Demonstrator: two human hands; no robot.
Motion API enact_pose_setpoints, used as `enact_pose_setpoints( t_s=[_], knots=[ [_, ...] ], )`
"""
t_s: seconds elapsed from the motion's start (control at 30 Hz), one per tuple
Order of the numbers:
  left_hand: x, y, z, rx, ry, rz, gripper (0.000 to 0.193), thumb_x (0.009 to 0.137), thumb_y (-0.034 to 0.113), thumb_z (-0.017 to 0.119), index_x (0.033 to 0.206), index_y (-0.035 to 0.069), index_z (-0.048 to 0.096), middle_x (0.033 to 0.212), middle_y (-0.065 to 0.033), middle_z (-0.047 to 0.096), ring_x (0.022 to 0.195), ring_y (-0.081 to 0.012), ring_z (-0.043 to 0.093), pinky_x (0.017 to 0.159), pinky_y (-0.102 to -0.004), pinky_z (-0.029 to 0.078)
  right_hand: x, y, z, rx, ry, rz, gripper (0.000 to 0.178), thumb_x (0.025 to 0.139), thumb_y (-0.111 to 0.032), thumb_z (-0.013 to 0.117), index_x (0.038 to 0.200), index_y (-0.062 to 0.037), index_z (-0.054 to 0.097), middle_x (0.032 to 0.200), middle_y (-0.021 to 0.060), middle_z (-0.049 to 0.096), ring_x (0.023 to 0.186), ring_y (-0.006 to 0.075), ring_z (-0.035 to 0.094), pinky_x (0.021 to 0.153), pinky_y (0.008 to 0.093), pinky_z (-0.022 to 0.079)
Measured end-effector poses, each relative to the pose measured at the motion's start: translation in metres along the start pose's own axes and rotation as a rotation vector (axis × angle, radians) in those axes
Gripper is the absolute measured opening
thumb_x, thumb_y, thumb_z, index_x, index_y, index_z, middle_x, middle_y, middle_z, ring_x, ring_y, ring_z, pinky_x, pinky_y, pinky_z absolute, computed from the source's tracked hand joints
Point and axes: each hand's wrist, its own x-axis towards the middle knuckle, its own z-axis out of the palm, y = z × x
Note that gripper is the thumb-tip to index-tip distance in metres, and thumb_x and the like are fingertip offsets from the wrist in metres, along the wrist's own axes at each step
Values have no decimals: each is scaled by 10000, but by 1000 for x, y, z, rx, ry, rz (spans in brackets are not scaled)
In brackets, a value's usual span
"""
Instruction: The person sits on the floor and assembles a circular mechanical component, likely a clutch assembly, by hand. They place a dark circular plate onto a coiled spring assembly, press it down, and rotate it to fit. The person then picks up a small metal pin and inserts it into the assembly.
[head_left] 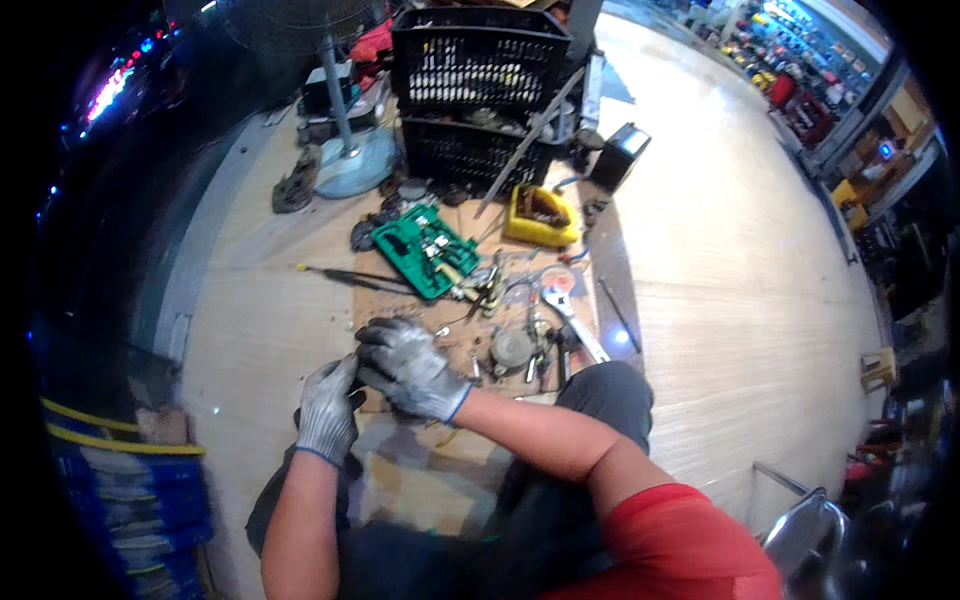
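Observation:
Grey-white work gloves cover both hands, which meet low over the left edge of a cardboard sheet. My left hand is closed, its fingertips pressed up against the right hand. Fingers curled and bent to the left, my right hand closes over the same spot. A small dark part shows between them, too hidden to name. Just beyond lie an open green tool case and a dark rod with a yellow tip. To the right are a round metal part and a large adjustable wrench.
Stacked black crates stand at the back beside a fan base. A yellow container of dark parts sits before them, a black battery to its right. Blue stacked items are at left; a metal-framed chair is at lower right.

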Motion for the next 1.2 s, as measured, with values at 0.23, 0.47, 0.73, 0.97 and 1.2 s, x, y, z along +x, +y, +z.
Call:
enact_pose_setpoints(
  t_s=[0.23,0.47,0.73,0.97,1.2],
  knots=[
    [6,-6,6,31,24,0,377,954,327,673,1174,21,657,979,-57,692,865,-169,632,754,-327,479,-4,6,4,-123,-46,25,315,883,-299,653,1039,-30,700,1192,168,650,1162,362,579,983,480,469],
    [-13,46,-13,411,71,262,551,942,455,603,1293,37,672,1173,-135,690,1086,-228,606,965,-358,473,-28,66,-3,-307,-143,105,335,866,-335,673,1045,-52,700,1129,188,662,1052,379,608,900,484,472],
    [-32,79,-61,418,265,490,428,1035,346,504,1306,51,656,1252,-162,679,1115,-266,658,974,-353,501,-88,95,48,-424,-520,164,270,914,-293,648,1087,-103,731,1242,142,659,1151,375,596,959,497,473],
    [-25,67,-69,631,203,836,406,983,292,580,1322,78,646,1224,-125,679,1105,-254,633,996,-364,498,-90,100,78,-441,-571,70,316,930,-353,587,1122,-136,712,1234,116,655,1128,355,597,898,488,502],
    [-43,75,-71,756,338,770,390,1016,392,541,1255,127,697,1167,-146,711,1034,-328,685,931,-426,531,-82,94,98,-492,-659,106,333,930,-353,588,1157,-148,718,1327,134,615,1202,376,558,992,488,468]
  ],
)
